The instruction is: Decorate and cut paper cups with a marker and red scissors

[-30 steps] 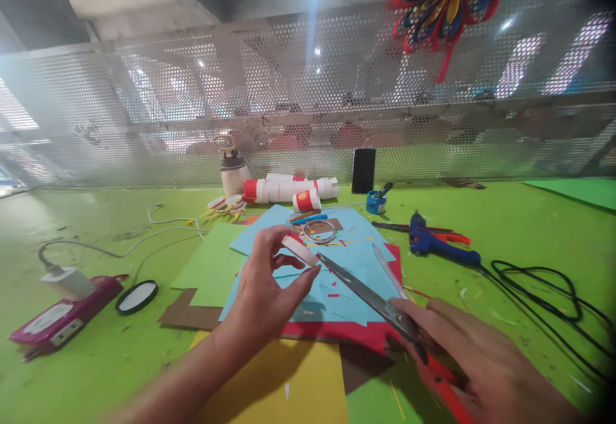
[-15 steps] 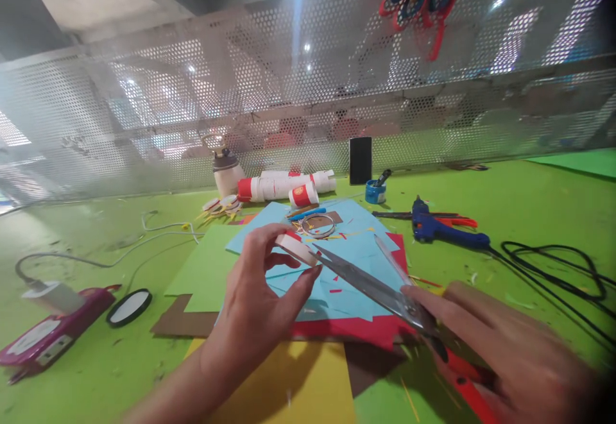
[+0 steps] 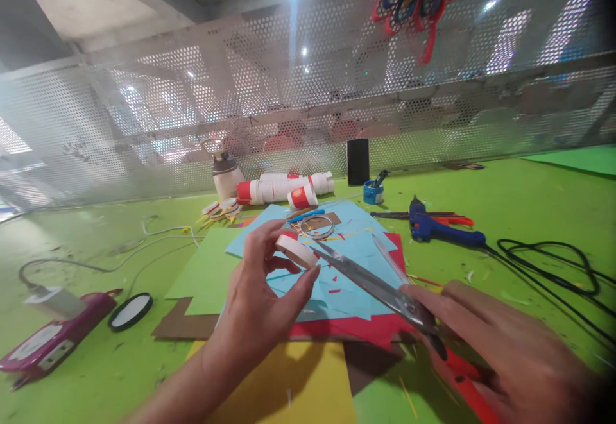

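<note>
Pinching cup ring [image 3: 296, 251] in left hand [image 3: 257, 286], between thumb tip at near end and bent fingers at far end, with a curved gap left under it. Holding it tilted over blue paper [image 3: 344, 307].

Gripping scissors [image 3: 366, 278] in right hand [image 3: 500, 331], curled round red handles, with one finger stretched along the metal. Pointing them over blue paper at cup ring, tip just beside it; can't tell if touching.

Also seeing hoop [image 3: 332, 226] on far part of blue paper, cups [image 3: 289, 190] behind it, glue gun [image 3: 423, 226] right of it, yellow paper [image 3: 269, 389] in front, power strip [image 3: 72, 328] well left. All on green surface [image 3: 539, 212].
</note>
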`<state>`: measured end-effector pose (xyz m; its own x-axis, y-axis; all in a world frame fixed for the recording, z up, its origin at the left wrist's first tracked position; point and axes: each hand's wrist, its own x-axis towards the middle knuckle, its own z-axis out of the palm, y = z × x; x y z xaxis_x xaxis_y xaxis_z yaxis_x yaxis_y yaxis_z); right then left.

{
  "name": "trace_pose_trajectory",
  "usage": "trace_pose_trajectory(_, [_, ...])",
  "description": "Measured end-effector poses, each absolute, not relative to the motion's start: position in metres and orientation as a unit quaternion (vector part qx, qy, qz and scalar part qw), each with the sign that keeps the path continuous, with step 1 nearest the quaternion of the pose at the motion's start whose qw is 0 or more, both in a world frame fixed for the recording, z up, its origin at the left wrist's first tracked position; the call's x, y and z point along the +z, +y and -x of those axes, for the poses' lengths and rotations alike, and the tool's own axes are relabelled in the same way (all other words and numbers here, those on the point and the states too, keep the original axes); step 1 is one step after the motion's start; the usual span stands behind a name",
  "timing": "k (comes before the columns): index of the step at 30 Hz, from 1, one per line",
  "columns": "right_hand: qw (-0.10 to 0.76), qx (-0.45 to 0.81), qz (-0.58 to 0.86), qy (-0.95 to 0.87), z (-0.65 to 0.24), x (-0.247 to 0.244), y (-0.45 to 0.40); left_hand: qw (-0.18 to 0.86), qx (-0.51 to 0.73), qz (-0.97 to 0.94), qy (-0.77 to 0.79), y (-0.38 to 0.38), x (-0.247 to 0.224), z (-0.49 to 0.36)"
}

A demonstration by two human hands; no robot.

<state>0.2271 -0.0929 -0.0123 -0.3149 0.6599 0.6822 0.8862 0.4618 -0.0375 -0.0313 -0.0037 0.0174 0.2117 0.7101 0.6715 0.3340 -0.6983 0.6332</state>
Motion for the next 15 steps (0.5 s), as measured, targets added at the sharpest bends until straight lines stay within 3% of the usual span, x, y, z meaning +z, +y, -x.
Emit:
trace_pose_trajectory(3, [0.278, -0.195, 0.487, -0.805, -0.2298, -0.0149, -0.0936, 0.164, 0.51, -0.764, 0.36, -0.0044, 0.0161, 0.0315])
trace_pose_trajectory(10, [0.268, -0.193, 0.483, -0.811, -0.2288, -0.0148, -0.0947, 0.085, 0.507, -0.785, 0.346, -0.0027, 0.0157, 0.034])
trace_pose_trajectory(15, [0.257, -0.17, 0.517, -0.798, -0.2325, -0.0183, -0.0922, 0.163, 0.476, -0.797, 0.335, -0.005, 0.0178, 0.0351])
